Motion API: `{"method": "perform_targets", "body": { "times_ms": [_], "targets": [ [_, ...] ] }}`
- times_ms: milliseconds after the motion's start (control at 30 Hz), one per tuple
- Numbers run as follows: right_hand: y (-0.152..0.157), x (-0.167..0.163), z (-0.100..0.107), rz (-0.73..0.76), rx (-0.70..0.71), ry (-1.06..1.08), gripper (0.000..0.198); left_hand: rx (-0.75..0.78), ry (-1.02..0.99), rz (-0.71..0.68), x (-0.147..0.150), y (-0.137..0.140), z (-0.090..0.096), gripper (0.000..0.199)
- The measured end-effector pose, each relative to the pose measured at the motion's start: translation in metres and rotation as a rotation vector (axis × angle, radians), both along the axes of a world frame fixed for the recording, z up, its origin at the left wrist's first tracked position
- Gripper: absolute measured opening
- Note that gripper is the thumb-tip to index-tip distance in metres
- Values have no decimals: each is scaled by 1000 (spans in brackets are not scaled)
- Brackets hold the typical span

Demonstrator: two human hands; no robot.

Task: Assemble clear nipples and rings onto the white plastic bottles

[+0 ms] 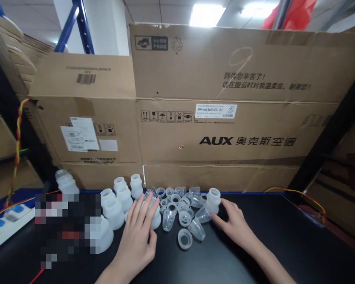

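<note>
My left hand (140, 227) lies with its fingers stretched out over a white plastic bottle (156, 219), which is partly hidden beneath it. Whether the palm presses on that bottle cannot be seen. My right hand (233, 219) has its thumb and fingers around the side of an upright, open-necked white bottle (213, 200). Between the hands lies a loose heap of clear plastic caps (183, 205), some on their sides. One ring-shaped cap (185, 239) sits nearest to me. Several more white bottles (114, 213) stand left of my left hand.
A capped white bottle (66, 182) stands at the far left, near a blurred-out patch (68, 228). A white power strip (8, 221) runs along the left edge. Large cardboard panels (171, 142) wall off the back of the black table (272, 221). Yellow-red wires (307, 195) hang at right.
</note>
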State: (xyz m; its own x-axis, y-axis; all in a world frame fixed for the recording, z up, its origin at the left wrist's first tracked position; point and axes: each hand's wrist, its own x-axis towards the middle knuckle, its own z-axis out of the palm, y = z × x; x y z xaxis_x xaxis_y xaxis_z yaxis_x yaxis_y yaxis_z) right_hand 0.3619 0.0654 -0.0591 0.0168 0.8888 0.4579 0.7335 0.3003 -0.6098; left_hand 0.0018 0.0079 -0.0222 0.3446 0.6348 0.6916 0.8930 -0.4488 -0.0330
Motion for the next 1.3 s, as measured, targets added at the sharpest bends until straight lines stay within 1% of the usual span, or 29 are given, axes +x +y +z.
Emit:
{"method": "perform_targets", "body": {
  "times_ms": [67, 133, 200, 267, 333, 400, 433, 500, 567, 600, 667, 733, 800, 867, 933, 1000, 1067, 1133, 1200, 1300],
  "targets": [
    [-1, 1, 2, 8, 33, -54, 54, 22, 12, -20, 1, 0, 1, 87],
    [-5, 0, 7, 36, 125, -129, 68, 47, 15, -50, 2, -1, 1, 85],
    [-10, -4, 14, 68, 233, -194, 76, 34, 24, -88, 4, -2, -2, 86],
    [-16, -10, 19, 49, 271, -215, 84, 22, 13, -99, 7, -3, -4, 85],
    [-20, -16, 21, 61, 251, -225, 90, 27, 29, -100, 10, -5, -4, 82],
    [-22, -20, 20, 126, 199, -239, 86, 52, 91, -98, 10, -5, -3, 79],
    [-22, -22, 19, 167, 172, -239, 80, 71, 143, -101, 10, -4, -3, 77],
    [-19, -25, 17, 224, 154, -194, 62, 83, 246, -102, 8, -2, -1, 73],
    [-17, -26, 18, 222, 138, -106, 46, 77, 303, -89, 6, -1, 0, 71],
    [-16, -25, 19, 206, 117, -60, 41, 74, 306, -75, 5, 0, 1, 70],
    [-14, -22, 24, 152, 58, 19, 39, 74, 285, -53, 5, 1, 2, 67],
    [-14, -17, 27, 94, 10, 51, 39, 58, 250, -39, 5, 2, 2, 61],
    [-12, -11, 27, 43, 3, 47, 39, 27, 231, -48, 4, 1, 2, 54],
    [-10, -5, 23, 8, 19, 31, 44, -5, 211, -59, 4, 0, 1, 56],
    [-7, -2, 20, -47, 87, 29, 57, -18, 182, -69, 5, -2, 0, 63],
    [-6, -3, 21, -102, 236, 37, 68, -18, 149, -84, 7, -4, -1, 66],
    [-9, -7, 27, -138, 419, 32, 65, -28, 132, -124, 10, -7, -2, 64],
    [-15, -15, 34, -150, 547, 13, 56, -57, 132, -183, 12, -13, 0, 63],
    [-24, -25, 40, -124, 603, -3, 51, -90, 154, -255, 14, -20, 4, 61],
    [-38, -42, 42, 1, 594, -26, 48, -145, 243, -389, 15, -29, 9, 61]
  ]
}}
